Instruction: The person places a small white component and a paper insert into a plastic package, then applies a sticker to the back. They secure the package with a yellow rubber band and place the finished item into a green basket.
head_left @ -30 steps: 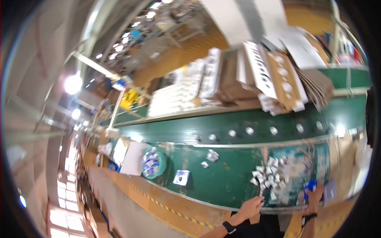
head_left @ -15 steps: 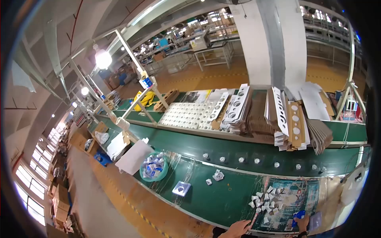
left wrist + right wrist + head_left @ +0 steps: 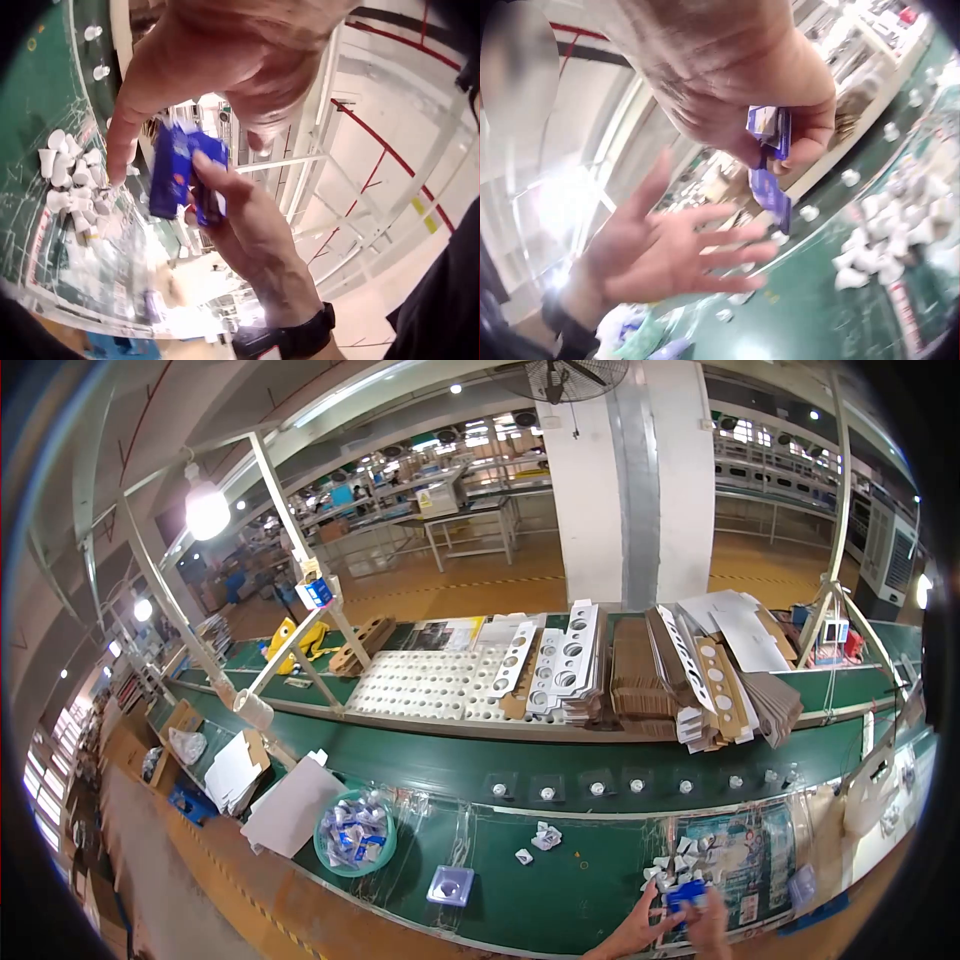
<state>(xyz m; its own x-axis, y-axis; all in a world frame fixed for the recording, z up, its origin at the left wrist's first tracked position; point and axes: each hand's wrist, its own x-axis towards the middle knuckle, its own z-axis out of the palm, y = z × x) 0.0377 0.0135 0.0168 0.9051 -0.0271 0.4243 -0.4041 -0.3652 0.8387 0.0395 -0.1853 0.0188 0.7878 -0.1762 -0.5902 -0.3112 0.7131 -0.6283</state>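
My right hand (image 3: 710, 928) pinches a small blue carton (image 3: 171, 169) between thumb and fingers, above the near edge of the green bench. My left hand (image 3: 682, 251) is beside it, fingers spread straight in the right wrist view. In the left wrist view that hand's fingertips hang close by the carton, with nothing gripped. Just beyond both hands lies a heap of small white cup-shaped pieces (image 3: 71, 176). Part of the carton is hidden behind the right hand's fingers.
A teal basket (image 3: 322, 838) full of blue-and-white packets stands left, near a clear plastic tray (image 3: 450, 885). Two crumpled white bits (image 3: 546, 836) lie mid-bench. Several small white pieces line the belt (image 3: 420, 745) behind. Stacked cardboard inserts (image 3: 640, 675) fill the shelf beyond.
My right hand has brought the blue carton leftward from the bench's right end, up beside my left hand. The left hand stays near the white heap. The head view has shifted.
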